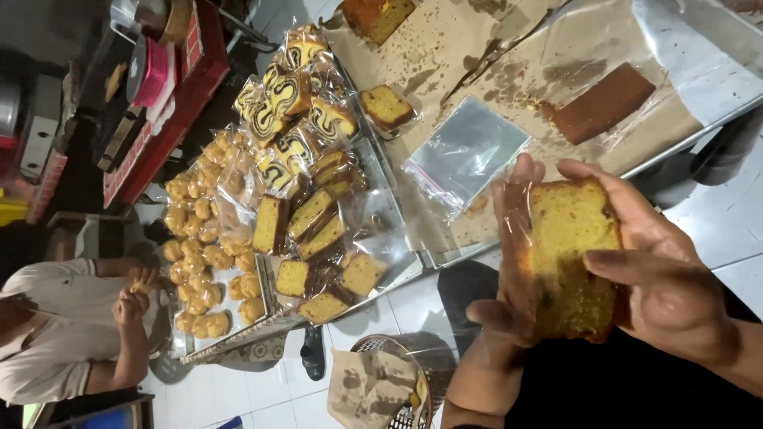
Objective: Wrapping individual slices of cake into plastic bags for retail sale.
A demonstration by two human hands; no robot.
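Yellow-brown and crumbly, a thick slice of cake [571, 258] sits low on the right of the head view, gripped between both bare hands above the tiled floor, just off the edge of the metal table [699, 59]. The left hand [509, 254] is wrapped in a thin clear plastic bag [509, 218] and clamps the slice's left edge, thumb curled under it. The right hand [660, 270] closes over the opposite side, fingers along the top crust and thumb pressed across the cut face, so both grips are firm on the cake. Just beyond the hands, a stack of empty clear bags [465, 151] lies on grease-stained brown paper [445, 59], with a dark brown cake slab [602, 103] well apart to the right and 1 bagged slice [387, 107] to the left. A cut loaf [380, 14] shows at the top edge. Farther left, a tray [381, 287] holds bagged plain slices [314, 238] and marbled slices [290, 99], and beside it lie many bagged round golden pastries [199, 254]. At the far left another person's hands [131, 294] hold something small; I cannot tell what. A basket [397, 381] with crumpled paper stands on the floor below.
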